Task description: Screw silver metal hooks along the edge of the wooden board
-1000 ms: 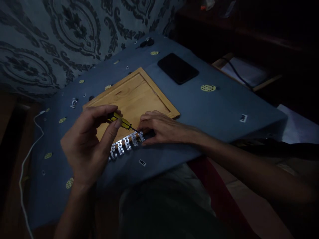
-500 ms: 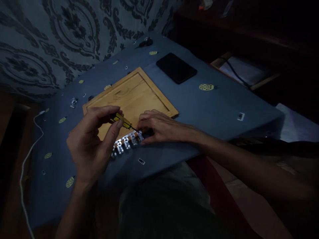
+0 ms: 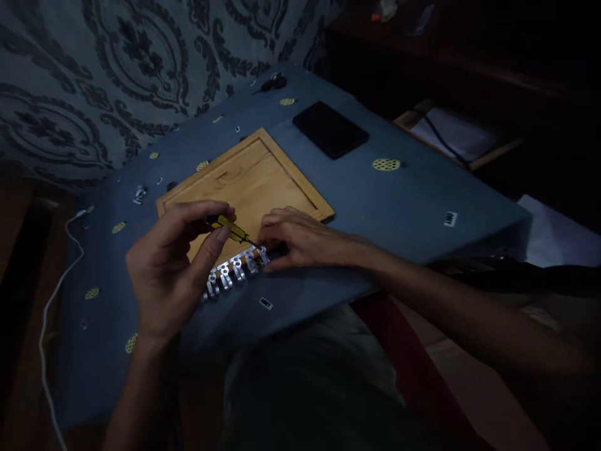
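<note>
My left hand (image 3: 166, 269) pinches a yellow-and-black screwdriver (image 3: 235, 230) between thumb and fingers. Its thin shaft slants down to the right, and the tip meets the right end of a silver metal hook rail (image 3: 238, 268). This rail, with several hooks, runs along the near edge of a wooden board (image 3: 239, 181) that has a raised border. Closed around the rail's right end and the board's edge is my right hand (image 3: 305, 238), its fingers on top and its thumb below. Any screw under the tip is too small to make out.
A black phone (image 3: 331, 129) lies beyond the board on the blue tablecloth (image 3: 338, 269). Small metal pieces (image 3: 139, 194) sit at the left, and a dark object (image 3: 273, 82) is at the far corner. A white cable (image 3: 44, 332) hangs along the left edge.
The view has shifted very slightly. Both hands, the screwdriver and the rail keep nearly the same places, with the tip still at the rail's right end.
</note>
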Demonstrator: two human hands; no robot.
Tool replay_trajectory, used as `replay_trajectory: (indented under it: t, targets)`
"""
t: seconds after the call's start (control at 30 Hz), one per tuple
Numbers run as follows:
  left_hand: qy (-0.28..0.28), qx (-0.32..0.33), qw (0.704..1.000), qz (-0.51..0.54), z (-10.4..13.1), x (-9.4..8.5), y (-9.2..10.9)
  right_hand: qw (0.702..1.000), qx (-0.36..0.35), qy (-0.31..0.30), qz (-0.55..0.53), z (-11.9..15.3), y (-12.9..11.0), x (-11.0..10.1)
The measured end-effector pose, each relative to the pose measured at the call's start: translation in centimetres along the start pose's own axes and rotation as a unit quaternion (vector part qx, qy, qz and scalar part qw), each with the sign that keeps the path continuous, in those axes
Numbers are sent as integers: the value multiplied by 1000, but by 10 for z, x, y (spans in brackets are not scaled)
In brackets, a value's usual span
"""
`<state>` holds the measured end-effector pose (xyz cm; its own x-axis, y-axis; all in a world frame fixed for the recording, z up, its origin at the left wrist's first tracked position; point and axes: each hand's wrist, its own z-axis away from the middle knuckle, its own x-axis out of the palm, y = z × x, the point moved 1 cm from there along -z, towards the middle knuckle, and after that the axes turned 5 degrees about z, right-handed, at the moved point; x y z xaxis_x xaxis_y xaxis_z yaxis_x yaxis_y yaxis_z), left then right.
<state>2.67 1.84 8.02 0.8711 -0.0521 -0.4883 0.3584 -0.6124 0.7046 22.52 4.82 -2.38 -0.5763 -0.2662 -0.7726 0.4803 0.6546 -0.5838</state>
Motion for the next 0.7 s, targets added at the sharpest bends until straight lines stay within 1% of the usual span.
replay_trajectory:
  t: [0.13, 0.27, 0.33, 0.5, 0.7]
  targets:
    - [7, 5, 1000, 15, 0, 3, -1, 1000, 5, -8, -5, 1, -3, -3]
    - [47, 26, 999, 3, 0, 6, -2, 1000, 4, -6, -8, 1, -2, -2]
    - [55, 35, 998, -5, 0, 6, -3, 1000, 0, -1, -10, 1, -1, 0]
    - [37, 48, 998, -3, 0, 4, -2, 1000, 1, -4, -12, 1, 0, 0]
    - [20, 32, 999, 10, 1, 3, 0, 1000, 8, -9, -7, 0, -1, -1]
